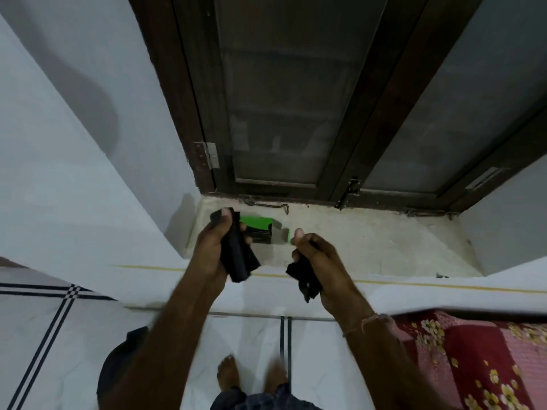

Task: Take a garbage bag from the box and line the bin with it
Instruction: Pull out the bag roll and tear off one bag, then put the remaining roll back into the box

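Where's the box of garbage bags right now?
The green box sits on the window ledge below the dark window frame, just beyond the left hand.

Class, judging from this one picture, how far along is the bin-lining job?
Done: black plastic bag material is out of the green cardboard box on the sill. In hand: the left hand grips a folded black bundle, the right hand a crumpled black piece. Left: unfolding and lining; no bin is visible.

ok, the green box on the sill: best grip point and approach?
Take the green box across its long top edges, coming from above. It lies flat on the window sill with its open flap end facing right. Both hands are full: left hand and right hand each clutch black bag material.
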